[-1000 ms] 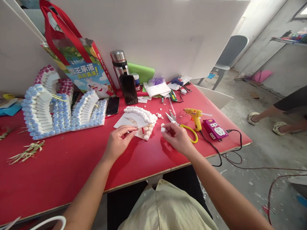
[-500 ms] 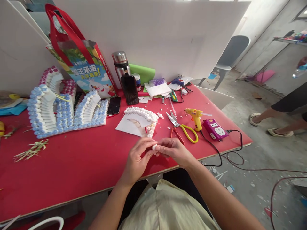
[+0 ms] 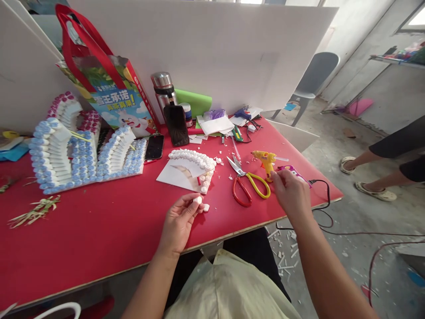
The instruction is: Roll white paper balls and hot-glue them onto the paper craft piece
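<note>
Between the thumb and fingertips of my left hand (image 3: 181, 219) is a small white rolled piece (image 3: 198, 200). A second white piece (image 3: 206, 207) shows just beside those fingertips. My right hand (image 3: 294, 195) is closed at the lower end of the handle of a yellow hot glue gun (image 3: 265, 158), which lies on the table with a glue stick in its back. Beyond my left hand lies a white board (image 3: 175, 177) with a printed picture, edged along its top and right side by rows of white pieces (image 3: 191, 155).
Scissors (image 3: 247, 177) with one red and one yellow handle lie between my hands. Partly behind my right hand is a purple power socket (image 3: 292, 169). Blue-and-white shaped pieces (image 3: 86, 155), a phone (image 3: 154, 147) and a gift bag (image 3: 122, 106) stand leftward. Another person's legs (image 3: 388, 146) are at right.
My right hand has left the white piece and moved right to the glue gun's handle. My left hand keeps the piece and has shifted slightly left.
</note>
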Demonstrator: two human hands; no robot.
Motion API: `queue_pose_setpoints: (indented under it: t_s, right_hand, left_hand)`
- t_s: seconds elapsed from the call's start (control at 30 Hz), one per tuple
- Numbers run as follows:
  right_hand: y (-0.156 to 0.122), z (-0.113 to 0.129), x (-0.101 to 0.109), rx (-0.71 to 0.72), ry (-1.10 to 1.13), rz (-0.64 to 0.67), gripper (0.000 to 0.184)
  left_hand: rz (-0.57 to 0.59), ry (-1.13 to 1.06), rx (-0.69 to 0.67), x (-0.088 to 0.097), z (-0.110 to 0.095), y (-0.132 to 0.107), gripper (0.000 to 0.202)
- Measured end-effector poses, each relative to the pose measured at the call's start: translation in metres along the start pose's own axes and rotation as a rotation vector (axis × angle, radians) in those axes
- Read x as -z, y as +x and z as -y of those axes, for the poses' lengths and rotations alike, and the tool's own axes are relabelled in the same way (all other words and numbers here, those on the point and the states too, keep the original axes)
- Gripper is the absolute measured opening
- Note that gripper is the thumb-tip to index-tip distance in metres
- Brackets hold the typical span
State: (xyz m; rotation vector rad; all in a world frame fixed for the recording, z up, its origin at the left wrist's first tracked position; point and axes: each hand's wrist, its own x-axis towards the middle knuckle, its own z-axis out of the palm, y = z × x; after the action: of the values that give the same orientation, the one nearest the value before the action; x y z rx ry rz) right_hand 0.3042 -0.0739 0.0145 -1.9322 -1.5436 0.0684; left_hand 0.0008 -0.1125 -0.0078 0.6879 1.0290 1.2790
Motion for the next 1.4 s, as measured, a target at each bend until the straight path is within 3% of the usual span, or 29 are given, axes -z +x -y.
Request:
queue_pose_setpoints:
  t_s: [0.17, 0.43, 0.57, 0.67, 0.77, 0.87, 1.0, 1.13, 1.27, 1.4]
  right_hand:
    - [0.028, -0.018, -0.022, 0.031, -0.049, -0.050, 0.048]
    - [0.056, -0.027, -0.051, -0.151, -0.067, 0.127, 0.034]
    - [0.055, -0.031, -0.052, -0.214, 0.146, 0.097, 0.032]
    - [0.050, -0.028, -0.042, -0.248, 0.383, 0.091, 0.033]
    - [0.040, -0.013, -0.022, -0.266, 0.575, 0.071, 0.030]
    - [0.022, 0.016, 0.002, -0.310, 0.922, 0.111, 0.030]
    - [-0.011, 0.062, 0.017, -0.406, 1.345, 0.431, 0.024]
    - [-0.026, 0.084, 0.016, -0.403, 1.464, 0.499, 0.021]
    - [-0.024, 0.085, 0.013, -0.375, 1.472, 0.502, 0.019]
    - [-0.031, 0.092, 0.008, -0.353, 1.511, 0.541, 0.017]
  left_hand:
    - [-0.032, -0.147, 0.040, 0.004, -0.005, 0.004, 0.031]
    - [0.036, -0.214, 0.096, 0.012, -0.011, 0.002, 0.028]
    - [0.060, -0.226, 0.106, 0.009, -0.012, 0.004, 0.024]
    - [0.078, -0.213, 0.086, 0.006, -0.013, 0.006, 0.019]
    - [0.084, -0.243, 0.082, 0.004, -0.013, 0.009, 0.017]
    - [0.110, -0.317, 0.113, 0.000, -0.011, 0.011, 0.017]
    - [0.121, -0.367, 0.137, -0.005, -0.011, 0.010, 0.014]
    - [0.149, -0.226, 0.040, -0.003, -0.022, 0.004, 0.012]
    - [0.019, 0.083, -0.100, 0.004, -0.033, 0.004, 0.016]
    - [-0.042, 0.209, -0.094, 0.006, -0.027, 0.006, 0.020]
